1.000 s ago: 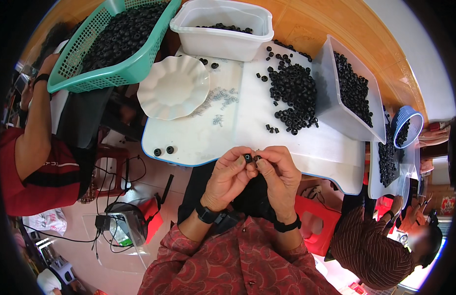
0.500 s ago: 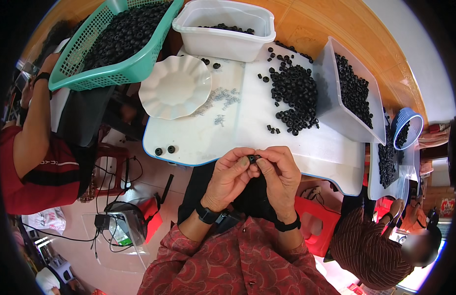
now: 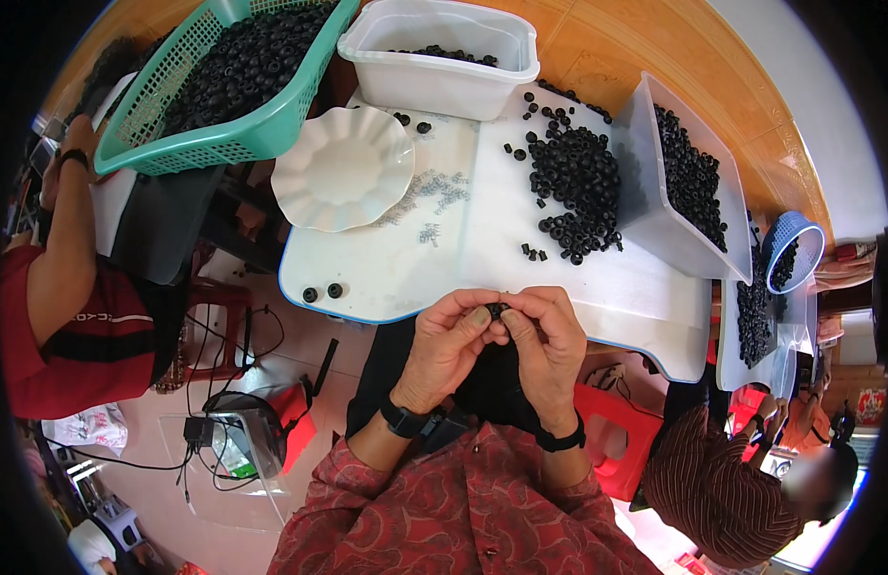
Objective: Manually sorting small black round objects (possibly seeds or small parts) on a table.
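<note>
Between the fingertips of my left hand (image 3: 451, 335) and my right hand (image 3: 543, 335) is a small round black part (image 3: 497, 310); both hands pinch it just off the table's front edge. Fingers cover much of it. Beyond my hands, a heap of similar black parts (image 3: 575, 182) lies on the white table (image 3: 492, 244), with a few short black pieces (image 3: 533, 253) at its near side. Small clear or metallic pieces (image 3: 430, 196), perhaps springs, are scattered left of the heap. Two black round parts (image 3: 322, 292) sit at the table's front left corner.
A scalloped white plate (image 3: 343, 172) stands at the left. Behind it are a green basket (image 3: 190, 158) and a white tub (image 3: 434, 81), both holding black parts. A translucent bin (image 3: 645, 206) lies tilted at the right. Other people work on both sides; a red stool (image 3: 612, 441) is beside me.
The black part has turned slightly between my fingertips. My hands stay in nearly the same place. The person at the left has shifted an arm.
</note>
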The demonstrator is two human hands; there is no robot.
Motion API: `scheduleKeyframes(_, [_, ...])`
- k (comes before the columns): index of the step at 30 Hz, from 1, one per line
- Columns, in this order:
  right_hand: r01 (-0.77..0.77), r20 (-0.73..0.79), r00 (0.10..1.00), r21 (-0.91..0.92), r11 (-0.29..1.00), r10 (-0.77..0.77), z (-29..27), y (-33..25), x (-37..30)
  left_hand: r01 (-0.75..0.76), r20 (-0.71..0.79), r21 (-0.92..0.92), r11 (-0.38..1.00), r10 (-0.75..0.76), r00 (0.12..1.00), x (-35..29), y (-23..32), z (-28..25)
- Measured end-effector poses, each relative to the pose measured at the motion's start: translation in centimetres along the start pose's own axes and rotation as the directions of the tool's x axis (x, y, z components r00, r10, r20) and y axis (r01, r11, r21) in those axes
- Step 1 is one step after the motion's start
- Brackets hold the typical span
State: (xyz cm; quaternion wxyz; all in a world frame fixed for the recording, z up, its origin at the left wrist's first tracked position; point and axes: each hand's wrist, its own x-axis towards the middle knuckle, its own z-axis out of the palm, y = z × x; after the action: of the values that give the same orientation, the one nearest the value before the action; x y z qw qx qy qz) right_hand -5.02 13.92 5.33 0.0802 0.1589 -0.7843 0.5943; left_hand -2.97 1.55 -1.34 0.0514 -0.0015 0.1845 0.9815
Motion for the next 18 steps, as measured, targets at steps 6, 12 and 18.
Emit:
scheduleKeyframes(6, [0.048,0.009,0.999,-0.112,0.993,-0.047,-0.22,-0.41,0.06,-0.027,-0.004,0.069,0.997,0.027,1.000,-0.08,0.01,0.07])
scheduleKeyframes(12, [0.104,0.028,0.995,-0.177,0.979,-0.101,-0.42,-0.29,-0.01,-0.024,-0.007,0.088,0.996,0.024,1.000,-0.10,-0.13,-0.08])
scheduleKeyframes(18, [0.158,0.055,0.987,-0.220,0.963,-0.150,-0.47,-0.72,0.14,-0.010,-0.040,0.130,0.991,0.016,0.999,-0.24,0.14,0.03])
